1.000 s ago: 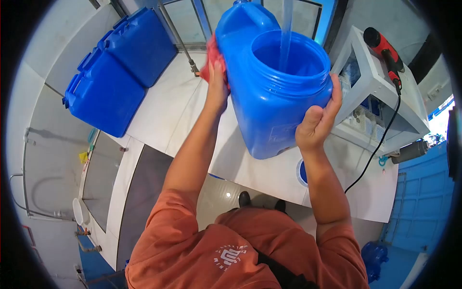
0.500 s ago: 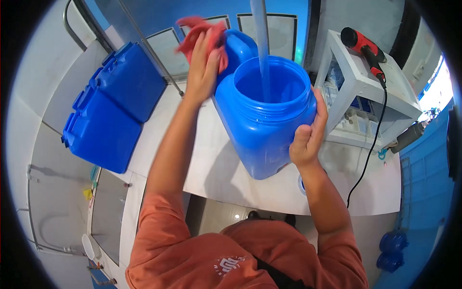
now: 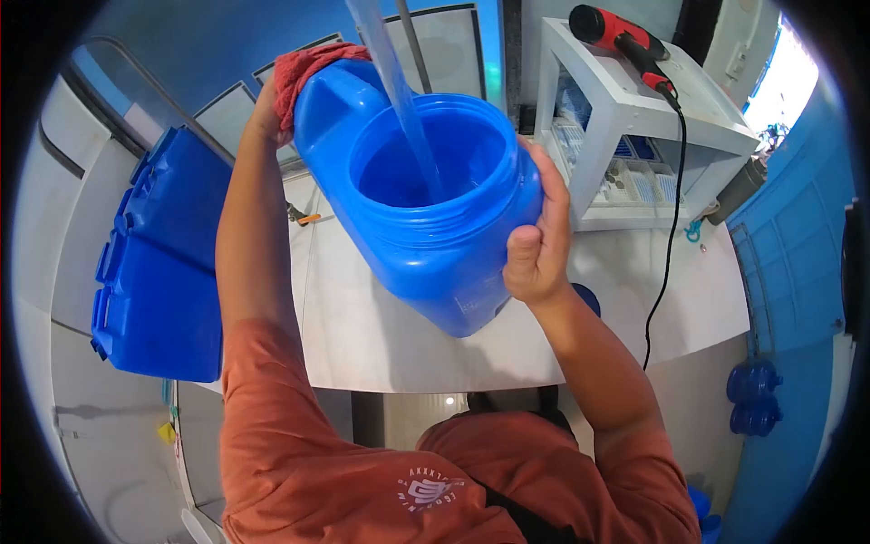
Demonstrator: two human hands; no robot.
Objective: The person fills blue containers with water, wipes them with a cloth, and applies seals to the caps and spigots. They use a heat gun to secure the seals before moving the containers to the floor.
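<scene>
A large blue plastic water container with a wide, threaded, uncapped mouth stands on the white counter in front of me. A clear, pale column like running water comes down from above into its mouth. My left hand presses a red cloth against the container's far left end, beside its moulded handle; most of those fingers are hidden. On the near right side, my right hand grips the container just below the neck, thumb toward me and fingers around the far side.
Two more blue containers stand at the left. To the right, a white shelf unit holds small boxed items, with a red and black heat gun on top. Its black cord hangs across the counter. A small orange-handled tool lies behind my left forearm.
My left hand and the red cloth have gone from above the container's far end to its left side. The view has shifted, and my right hand keeps its hold.
</scene>
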